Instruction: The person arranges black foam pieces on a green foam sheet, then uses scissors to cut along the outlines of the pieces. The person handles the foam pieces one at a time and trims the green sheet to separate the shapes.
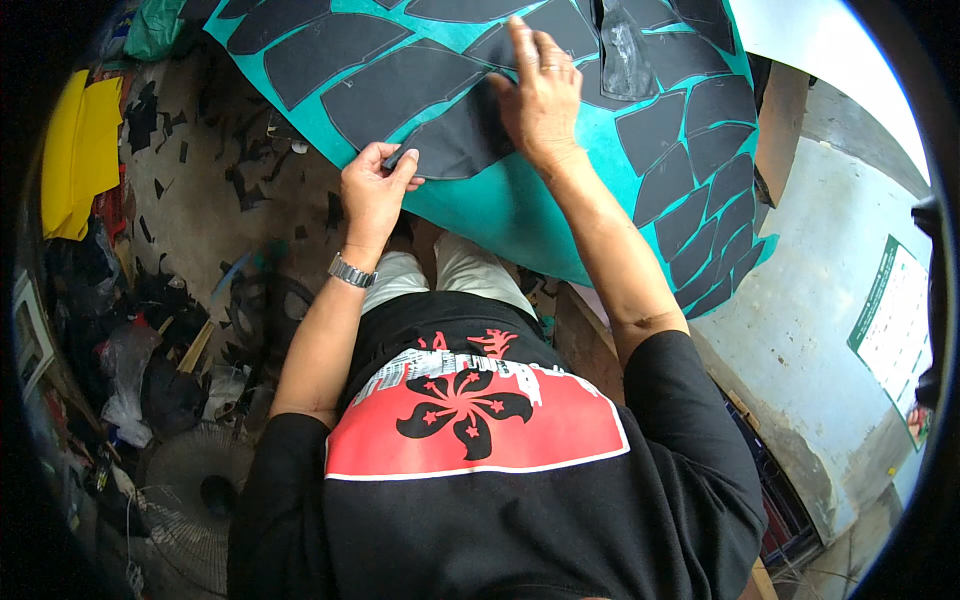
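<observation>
A large teal sheet [530, 220] is spread before me, covered with several black leaf-like panels [400, 85] separated by teal gaps. One black piece [455, 142] lies nearest me, overhanging the sheet's near edge a little. My left hand [375, 195] pinches its near-left corner, which looks curled up dark between thumb and fingers. My right hand [545, 95] is open, its fingers spread over the panels and its thumb near the piece's far-right end. Right of it, a loose, shiny, wrinkled dark strip [627, 55] lies across the panels.
Black scraps [245, 185] litter the floor at left. A yellow sheet [80, 155] hangs at the far left, above dark bags and clutter. A standing fan [195, 495] is at lower left. To the right is a pale worn wall [800, 290] with a green-bordered poster [893, 335].
</observation>
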`<act>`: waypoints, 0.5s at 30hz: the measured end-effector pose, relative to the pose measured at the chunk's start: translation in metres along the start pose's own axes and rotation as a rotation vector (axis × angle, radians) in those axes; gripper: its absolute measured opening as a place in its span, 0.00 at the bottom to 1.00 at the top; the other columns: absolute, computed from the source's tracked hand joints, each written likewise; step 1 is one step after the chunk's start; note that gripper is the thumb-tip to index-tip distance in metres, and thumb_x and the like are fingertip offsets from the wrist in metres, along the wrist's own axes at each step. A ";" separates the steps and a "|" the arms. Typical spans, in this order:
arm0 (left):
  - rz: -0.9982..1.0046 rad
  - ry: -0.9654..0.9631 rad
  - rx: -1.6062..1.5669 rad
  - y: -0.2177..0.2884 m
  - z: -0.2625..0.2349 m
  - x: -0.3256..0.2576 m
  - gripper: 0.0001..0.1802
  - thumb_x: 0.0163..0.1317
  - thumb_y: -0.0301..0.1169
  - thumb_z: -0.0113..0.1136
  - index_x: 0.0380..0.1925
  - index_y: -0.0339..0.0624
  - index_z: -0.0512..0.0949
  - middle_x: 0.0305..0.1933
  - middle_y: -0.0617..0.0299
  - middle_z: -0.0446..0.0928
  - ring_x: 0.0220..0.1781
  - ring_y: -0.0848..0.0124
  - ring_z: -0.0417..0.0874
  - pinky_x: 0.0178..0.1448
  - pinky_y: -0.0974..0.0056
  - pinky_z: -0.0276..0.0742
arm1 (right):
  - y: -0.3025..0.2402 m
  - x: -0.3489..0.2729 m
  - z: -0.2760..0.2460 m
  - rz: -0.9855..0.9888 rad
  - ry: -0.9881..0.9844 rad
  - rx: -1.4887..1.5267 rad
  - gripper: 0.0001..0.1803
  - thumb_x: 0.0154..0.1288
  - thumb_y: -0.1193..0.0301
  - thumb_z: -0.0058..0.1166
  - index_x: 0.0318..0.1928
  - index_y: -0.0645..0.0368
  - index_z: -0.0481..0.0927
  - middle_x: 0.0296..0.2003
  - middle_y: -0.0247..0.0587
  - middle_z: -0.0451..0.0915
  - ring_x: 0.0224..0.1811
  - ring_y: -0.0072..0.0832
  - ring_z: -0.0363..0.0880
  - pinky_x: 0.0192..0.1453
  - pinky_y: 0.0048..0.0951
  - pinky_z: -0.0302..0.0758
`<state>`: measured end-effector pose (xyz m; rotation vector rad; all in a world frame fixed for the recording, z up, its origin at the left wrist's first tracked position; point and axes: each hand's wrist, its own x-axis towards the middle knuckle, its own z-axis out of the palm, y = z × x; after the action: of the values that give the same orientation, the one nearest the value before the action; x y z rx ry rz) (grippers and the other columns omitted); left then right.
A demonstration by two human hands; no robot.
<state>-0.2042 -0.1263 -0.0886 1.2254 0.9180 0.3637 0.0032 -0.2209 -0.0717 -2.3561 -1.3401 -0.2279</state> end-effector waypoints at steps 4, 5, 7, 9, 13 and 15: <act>0.021 0.025 -0.004 0.000 0.000 0.000 0.08 0.64 0.25 0.67 0.34 0.31 0.78 0.30 0.61 0.81 0.26 0.76 0.84 0.30 0.70 0.83 | -0.021 0.008 0.027 -0.053 -0.052 0.050 0.41 0.67 0.44 0.53 0.74 0.47 0.62 0.75 0.50 0.56 0.79 0.49 0.48 0.75 0.69 0.40; 0.017 0.027 0.029 0.000 -0.001 -0.001 0.08 0.64 0.25 0.67 0.34 0.31 0.78 0.30 0.61 0.81 0.26 0.76 0.84 0.30 0.71 0.83 | -0.022 0.011 0.033 0.081 -0.123 0.101 0.42 0.68 0.39 0.49 0.75 0.44 0.60 0.76 0.51 0.53 0.80 0.52 0.44 0.75 0.74 0.37; 0.026 0.019 0.057 0.000 -0.003 -0.001 0.08 0.65 0.26 0.67 0.34 0.32 0.78 0.31 0.62 0.81 0.27 0.76 0.84 0.29 0.72 0.81 | -0.020 0.009 0.034 0.003 -0.149 -0.075 0.44 0.68 0.49 0.53 0.78 0.52 0.54 0.73 0.55 0.57 0.76 0.52 0.53 0.73 0.67 0.49; 0.049 0.012 0.090 0.000 -0.005 0.000 0.08 0.65 0.26 0.67 0.33 0.32 0.78 0.31 0.63 0.82 0.26 0.77 0.84 0.29 0.72 0.80 | -0.017 0.010 0.034 0.030 -0.256 0.042 0.46 0.69 0.40 0.45 0.77 0.54 0.55 0.78 0.55 0.45 0.81 0.56 0.38 0.75 0.74 0.34; 0.036 0.048 0.117 -0.001 -0.007 0.001 0.08 0.65 0.27 0.68 0.33 0.34 0.79 0.29 0.64 0.82 0.26 0.79 0.83 0.29 0.73 0.79 | -0.027 0.005 0.032 -0.035 -0.200 -0.006 0.44 0.70 0.41 0.46 0.77 0.51 0.56 0.78 0.53 0.49 0.80 0.55 0.43 0.75 0.72 0.37; 0.034 0.087 0.078 0.001 -0.008 0.002 0.08 0.63 0.26 0.69 0.32 0.33 0.80 0.27 0.64 0.82 0.24 0.80 0.82 0.28 0.74 0.78 | -0.039 0.004 0.035 -0.002 -0.233 -0.037 0.44 0.69 0.38 0.46 0.77 0.45 0.56 0.78 0.50 0.48 0.81 0.53 0.39 0.75 0.74 0.34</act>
<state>-0.2088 -0.1192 -0.0892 1.3062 0.9941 0.4144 -0.0297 -0.1853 -0.0910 -2.4734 -1.4535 0.0235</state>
